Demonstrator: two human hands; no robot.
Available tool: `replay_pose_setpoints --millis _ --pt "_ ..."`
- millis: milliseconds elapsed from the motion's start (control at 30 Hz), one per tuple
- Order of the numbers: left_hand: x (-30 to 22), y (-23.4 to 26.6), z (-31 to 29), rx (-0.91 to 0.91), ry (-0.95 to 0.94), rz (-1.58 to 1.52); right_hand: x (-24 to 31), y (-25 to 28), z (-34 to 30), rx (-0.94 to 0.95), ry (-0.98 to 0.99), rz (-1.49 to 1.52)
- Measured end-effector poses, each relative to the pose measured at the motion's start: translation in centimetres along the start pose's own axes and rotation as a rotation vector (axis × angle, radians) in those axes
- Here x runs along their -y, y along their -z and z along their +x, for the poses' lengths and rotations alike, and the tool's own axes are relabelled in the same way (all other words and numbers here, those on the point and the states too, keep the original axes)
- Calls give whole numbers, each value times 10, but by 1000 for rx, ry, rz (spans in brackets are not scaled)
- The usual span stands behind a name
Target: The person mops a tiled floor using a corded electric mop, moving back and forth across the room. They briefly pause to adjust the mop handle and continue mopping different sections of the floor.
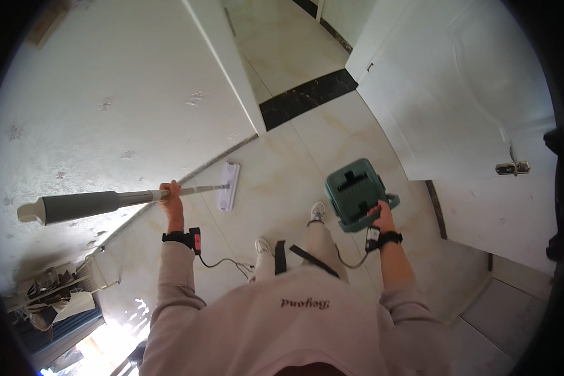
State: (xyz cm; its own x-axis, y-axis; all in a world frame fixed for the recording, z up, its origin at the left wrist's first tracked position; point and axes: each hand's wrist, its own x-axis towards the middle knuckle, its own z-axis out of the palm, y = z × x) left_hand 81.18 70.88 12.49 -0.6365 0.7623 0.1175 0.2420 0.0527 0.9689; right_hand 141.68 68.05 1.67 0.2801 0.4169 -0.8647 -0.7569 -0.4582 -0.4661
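One hand, the left hand (172, 197), is closed around the silver metal pole (135, 198) of a long flat mop. Toward the left, the pole is ended by a thick dark grey grip (81, 207) with a pale cap (31, 212). On the other side of the fist, the pole is joined to a white rectangular mop head (229, 187), which is seen at the floor near the wall; whether it is pressed on the tiles cannot be told. By the right hand (383, 216), a dark green plastic bucket (356, 195) is gripped at its near right edge, with the fingers partly hidden. It cannot be told whether the bucket is lifted or is supported by the floor. On the wrists, a left black strap (178, 238) and a right black strap (391, 237) are worn. Between the hands, two pale shoes (318, 212) are seen on the cream marbled floor tiles (294, 156). Farther away, a black marble strip (310, 100) is laid across the doorway. At the right, a white panelled door (457, 81) is fitted with a metal handle (512, 168).
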Motion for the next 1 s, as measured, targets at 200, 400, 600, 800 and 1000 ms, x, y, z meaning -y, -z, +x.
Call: replay_pose_setpoints --millis 200,400,600,800,1000 --pt "-2 -16 -6 -78 111 14 80 -52 25 -27 -32 -67" --pt "-6 -29 0 -207 210 15 143 -122 53 21 -38 -142" --pt "-4 -67 23 -184 180 45 178 -191 113 7 -73 -135" --pt "-23 -82 43 -198 400 128 190 -281 163 24 -91 -129" --pt "-42 -96 52 -298 627 185 206 -388 203 39 -112 -130"
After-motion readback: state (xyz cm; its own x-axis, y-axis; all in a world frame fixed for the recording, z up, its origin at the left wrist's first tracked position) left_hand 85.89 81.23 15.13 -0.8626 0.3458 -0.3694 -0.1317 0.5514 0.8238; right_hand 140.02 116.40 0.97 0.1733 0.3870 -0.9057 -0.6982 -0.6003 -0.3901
